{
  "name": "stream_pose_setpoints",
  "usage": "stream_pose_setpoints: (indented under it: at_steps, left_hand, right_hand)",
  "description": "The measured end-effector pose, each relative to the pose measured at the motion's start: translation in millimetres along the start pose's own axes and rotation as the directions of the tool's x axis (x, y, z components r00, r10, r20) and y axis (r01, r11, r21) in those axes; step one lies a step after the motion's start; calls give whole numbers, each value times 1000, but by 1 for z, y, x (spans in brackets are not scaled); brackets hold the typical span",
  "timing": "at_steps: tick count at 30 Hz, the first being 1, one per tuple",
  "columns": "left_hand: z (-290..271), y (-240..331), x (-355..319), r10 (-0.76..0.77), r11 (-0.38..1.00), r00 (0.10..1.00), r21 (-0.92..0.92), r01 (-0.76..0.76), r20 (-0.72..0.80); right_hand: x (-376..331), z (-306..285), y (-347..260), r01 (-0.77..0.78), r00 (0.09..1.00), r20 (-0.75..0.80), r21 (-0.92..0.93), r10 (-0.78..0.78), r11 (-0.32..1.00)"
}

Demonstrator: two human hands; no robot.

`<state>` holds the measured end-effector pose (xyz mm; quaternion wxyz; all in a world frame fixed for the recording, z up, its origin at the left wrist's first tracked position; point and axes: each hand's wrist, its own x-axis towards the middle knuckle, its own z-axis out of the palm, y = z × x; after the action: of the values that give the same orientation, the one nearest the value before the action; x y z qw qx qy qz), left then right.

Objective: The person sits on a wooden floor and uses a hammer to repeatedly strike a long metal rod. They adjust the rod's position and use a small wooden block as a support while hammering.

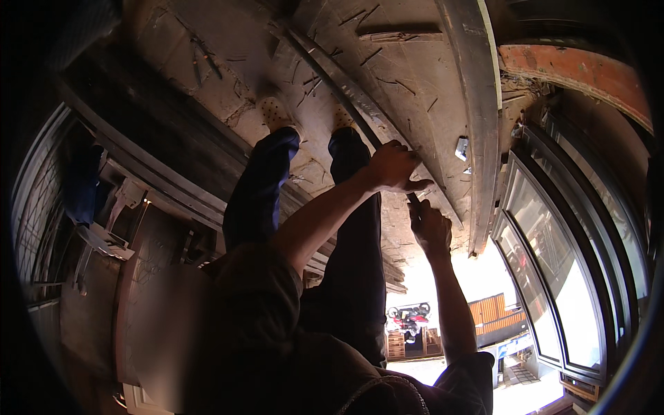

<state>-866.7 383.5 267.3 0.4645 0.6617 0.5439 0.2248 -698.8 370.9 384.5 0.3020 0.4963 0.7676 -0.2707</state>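
Observation:
A long, thin dark strip slants from the far floor down to my hands. My left hand is closed round it near its near end, with the thumb stretched out to the right. Just nearer and to the right, my right hand is closed on a short dark piece that shows between the two hands. This piece lines up with the strip; I cannot tell whether it is the strip's end or a separate tool. My palms hide the gripped parts.
Long dark beams lie at my left. A wide plank runs along the right. Glazed dark frames lean beyond it. Scraps and a small white-and-blue object lie on the floor. A red motorcycle stands outside.

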Motion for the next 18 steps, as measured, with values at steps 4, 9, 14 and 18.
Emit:
stream_pose_setpoints:
  at_steps: [4, 9, 14, 18]
  left_hand:
    - [5, 0, 2, -9, 1000, 997, 26, 7, 77]
    - [22, -3, 21, -53, 997, 992, 59, 47, 116]
    - [18, 3, 41, -103, 993, 993, 62, 100, 49]
    - [15, -6, 7, -63, 996, 997, 58, 60, 52]
  right_hand:
    - [-1, 5, 5, -5, 1000, -3, 37, 5, 999]
    - [16, 17, 40, -3, 1000, 20, 31, 3, 1000]
    - [32, -31, 51, -68, 986, 162, 267, 24, 961]
    - [-21, -27, 50, -69, 919, 394, 72, 35, 995]
